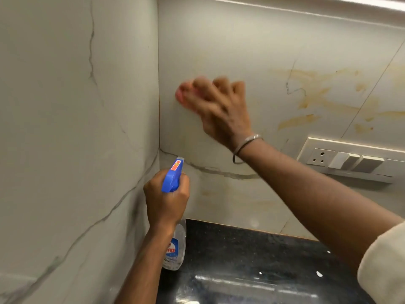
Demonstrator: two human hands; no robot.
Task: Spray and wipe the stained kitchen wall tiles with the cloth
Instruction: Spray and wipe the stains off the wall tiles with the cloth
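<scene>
My right hand [221, 106] is blurred with motion and presses a pink cloth [180, 95] against the back wall tiles [219, 47], near the corner; only a small edge of the cloth shows past my fingertips. Yellow-brown stains [313, 95] streak the tiles to the right of that hand, and fainter ones [241, 200] lie lower down. My left hand [165, 200] grips the neck of a clear spray bottle [175, 249] with a blue trigger head [173, 176], held upright below the right hand with its nozzle toward the wall.
A marble-veined side wall [76, 128] meets the back wall at the corner on the left. A white socket and switch plate [350, 160] is mounted at the right. A glossy black countertop [252, 260] runs along the bottom.
</scene>
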